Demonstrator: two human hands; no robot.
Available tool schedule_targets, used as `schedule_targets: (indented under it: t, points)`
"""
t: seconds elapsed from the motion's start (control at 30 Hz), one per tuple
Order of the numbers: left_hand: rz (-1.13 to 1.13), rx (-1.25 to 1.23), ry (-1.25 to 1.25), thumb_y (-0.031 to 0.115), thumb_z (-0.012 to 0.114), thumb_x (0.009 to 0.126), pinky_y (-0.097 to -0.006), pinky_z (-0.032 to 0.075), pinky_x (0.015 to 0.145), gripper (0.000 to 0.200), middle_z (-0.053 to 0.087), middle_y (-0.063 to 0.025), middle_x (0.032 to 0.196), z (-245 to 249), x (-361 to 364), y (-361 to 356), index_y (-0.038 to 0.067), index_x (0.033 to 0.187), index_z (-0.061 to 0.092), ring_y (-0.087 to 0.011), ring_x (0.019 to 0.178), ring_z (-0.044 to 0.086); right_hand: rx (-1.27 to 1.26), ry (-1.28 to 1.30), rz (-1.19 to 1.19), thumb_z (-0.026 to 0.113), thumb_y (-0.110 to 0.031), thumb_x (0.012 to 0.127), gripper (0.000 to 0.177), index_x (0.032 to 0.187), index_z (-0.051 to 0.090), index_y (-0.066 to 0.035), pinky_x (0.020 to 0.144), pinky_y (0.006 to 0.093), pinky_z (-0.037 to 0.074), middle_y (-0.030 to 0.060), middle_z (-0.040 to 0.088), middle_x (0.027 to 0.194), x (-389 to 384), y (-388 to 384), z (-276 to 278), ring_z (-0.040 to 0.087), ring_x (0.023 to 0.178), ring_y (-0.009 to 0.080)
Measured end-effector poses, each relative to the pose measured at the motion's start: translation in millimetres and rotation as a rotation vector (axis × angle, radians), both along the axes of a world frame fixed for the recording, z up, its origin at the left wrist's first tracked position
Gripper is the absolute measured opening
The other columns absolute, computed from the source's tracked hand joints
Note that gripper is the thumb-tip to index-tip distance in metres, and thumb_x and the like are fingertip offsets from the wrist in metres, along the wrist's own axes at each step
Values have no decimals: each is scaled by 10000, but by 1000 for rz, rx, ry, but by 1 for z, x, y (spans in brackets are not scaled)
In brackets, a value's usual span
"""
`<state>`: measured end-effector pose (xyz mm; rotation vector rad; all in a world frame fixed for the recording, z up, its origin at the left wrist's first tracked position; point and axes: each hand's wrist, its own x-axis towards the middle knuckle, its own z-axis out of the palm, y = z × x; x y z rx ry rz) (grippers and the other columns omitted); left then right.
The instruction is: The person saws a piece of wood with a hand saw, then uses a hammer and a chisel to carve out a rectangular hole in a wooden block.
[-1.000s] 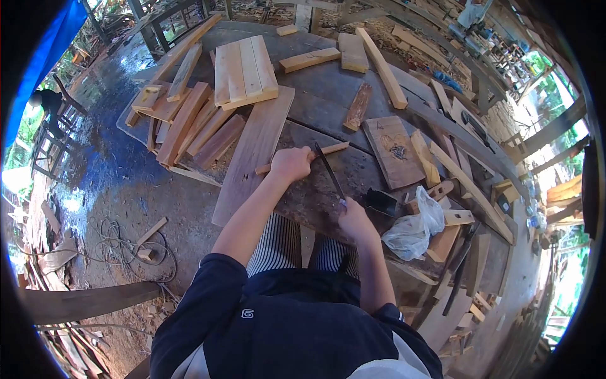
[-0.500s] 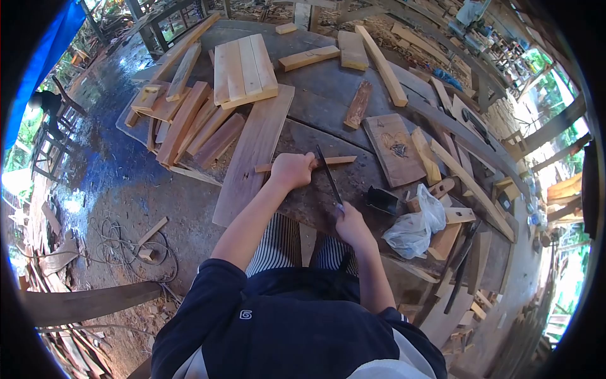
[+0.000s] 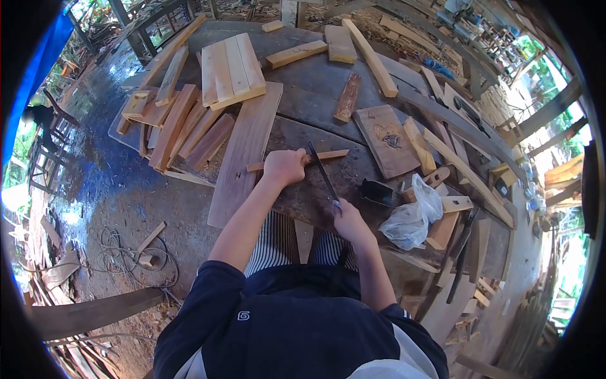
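My left hand (image 3: 284, 168) is closed around a narrow wooden strip (image 3: 332, 155), which sticks out on both sides of the fist above the table. In my right hand (image 3: 353, 223) is the near end of a long, thin dark file (image 3: 324, 174). The file slants away from me and crosses the strip just right of my left fingers. Beneath the left end of the strip lies a wide, flat board (image 3: 243, 155). A dark, open-sided box-like piece (image 3: 377, 192) sits right of the file.
Stacked wood pieces (image 3: 173, 129) and a slatted block (image 3: 232, 71) lie on the left. To the right are a board with a dark marking (image 3: 387, 142), a clear plastic bag (image 3: 413, 218), a wooden hand plane (image 3: 435, 178) and long battens (image 3: 470, 179). Coiled cord (image 3: 136, 259) lies on the ground.
The view has shifted a little, so the table's contents appear slightly farther left. Both hands, the strip and the file keep nearly the same arrangement.
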<state>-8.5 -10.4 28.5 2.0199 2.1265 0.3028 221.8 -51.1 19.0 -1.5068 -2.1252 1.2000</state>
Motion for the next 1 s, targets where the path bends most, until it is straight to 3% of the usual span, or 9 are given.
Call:
schedule_targets:
  t: [0.17, 0.33, 0.57, 0.83, 1.0]
  points:
    - [-15, 46, -8, 348, 508, 919, -488, 507, 655, 262, 681, -160, 774, -10, -3, 2, 101, 917, 594, -354, 751, 673, 47, -76, -1, 473, -136, 929, 251, 1111, 561, 14, 863, 492, 474, 312, 624, 1011, -14, 8, 14, 579, 1032, 474]
    - [-19, 45, -3, 345, 515, 916, -489, 506, 655, 254, 681, -159, 772, -11, -3, 2, 104, 911, 594, -353, 752, 674, 92, -69, -9, 464, -146, 942, 248, 1107, 556, 14, 865, 505, 468, 319, 621, 1007, -46, 42, -8, 581, 1018, 475]
    - [15, 11, 1, 291, 517, 889, -470, 516, 688, 216, 697, -149, 810, -2, 0, 2, 105, 936, 616, -330, 786, 685, 11, -27, -24, 470, -168, 953, 207, 1025, 547, 11, 842, 519, 460, 322, 617, 975, 2, -14, 4, 560, 1002, 503]
    - [-8, 23, 5, 321, 501, 912, -469, 517, 688, 247, 697, -149, 814, -8, -1, 1, 104, 930, 618, -329, 787, 685, 69, -46, -6, 469, -134, 948, 233, 1101, 565, 14, 886, 486, 458, 310, 612, 1049, -38, 37, -6, 558, 1052, 478]
    - [14, 5, -9, 342, 499, 921, -491, 510, 672, 254, 686, -160, 793, -8, -1, 3, 107, 932, 595, -350, 773, 675, 45, -89, -15, 462, -145, 941, 229, 1053, 555, 31, 861, 511, 465, 324, 617, 1011, -26, 19, -2, 565, 1031, 486]
